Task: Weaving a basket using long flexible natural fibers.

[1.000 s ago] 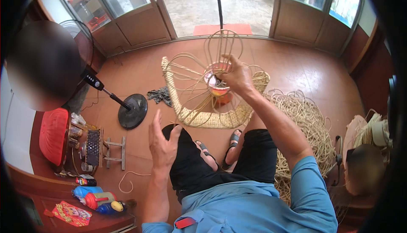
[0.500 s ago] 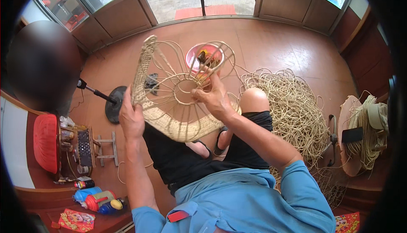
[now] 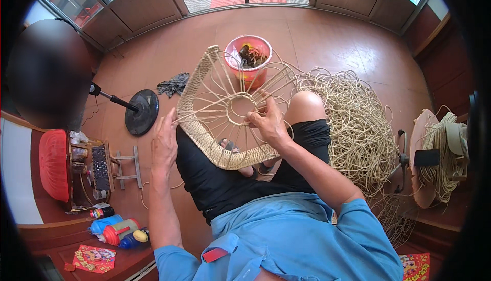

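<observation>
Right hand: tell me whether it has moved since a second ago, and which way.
Yes. Judged against the bucket, the right hand has moved down the picture: level with the bucket's rim then, below the bucket now.

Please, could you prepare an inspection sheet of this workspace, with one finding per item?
Surface: reddish-brown floor.
Job's things: partly woven piece above the lap; strand pile at right.
Clutter: dark cloth; pink bucket holding mixed items.
Hands: right hand holds the piece near its central ring; left hand at its left edge, grip unclear.
Cables: thin dark cord near the fan base.
Surroundings: glazed doors ahead.
</observation>
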Demonstrator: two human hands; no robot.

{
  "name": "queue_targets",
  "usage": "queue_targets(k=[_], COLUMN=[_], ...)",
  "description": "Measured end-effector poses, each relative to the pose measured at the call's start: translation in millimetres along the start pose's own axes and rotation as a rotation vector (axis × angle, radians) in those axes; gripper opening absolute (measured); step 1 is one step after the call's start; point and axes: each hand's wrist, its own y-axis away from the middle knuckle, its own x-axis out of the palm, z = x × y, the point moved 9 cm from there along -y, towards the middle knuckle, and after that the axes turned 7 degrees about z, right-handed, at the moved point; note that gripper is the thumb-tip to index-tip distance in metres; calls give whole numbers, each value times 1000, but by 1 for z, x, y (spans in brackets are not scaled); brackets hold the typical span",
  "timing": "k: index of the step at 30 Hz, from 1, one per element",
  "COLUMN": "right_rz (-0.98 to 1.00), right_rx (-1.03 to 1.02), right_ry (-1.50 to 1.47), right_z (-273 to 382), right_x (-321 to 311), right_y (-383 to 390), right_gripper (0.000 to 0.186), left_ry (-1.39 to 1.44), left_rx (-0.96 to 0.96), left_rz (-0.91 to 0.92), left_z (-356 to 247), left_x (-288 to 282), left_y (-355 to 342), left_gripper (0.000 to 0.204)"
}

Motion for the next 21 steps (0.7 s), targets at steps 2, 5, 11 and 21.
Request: queue_targets(k=[2,5,11,21], right_rz=[3,-29,-21,-51], right_rx=[-13,3,-25,92], right_ry=[-14,-25,126,-109], right_z=[1,-4,-11,-73], right_x=[-1,-4,5,5], right_y=[-7,-8,-3,34], right_gripper=[82,78,66,64], left_ry=[40,317,680,623], left_rx=[-101,-172,-235,-218], left_rz=[61,99,46,-81], left_z=[10,26,60,62], left_x=[-5,-1,21,36], left_y=[8,18,8,13], left_gripper=[33,33,40,40])
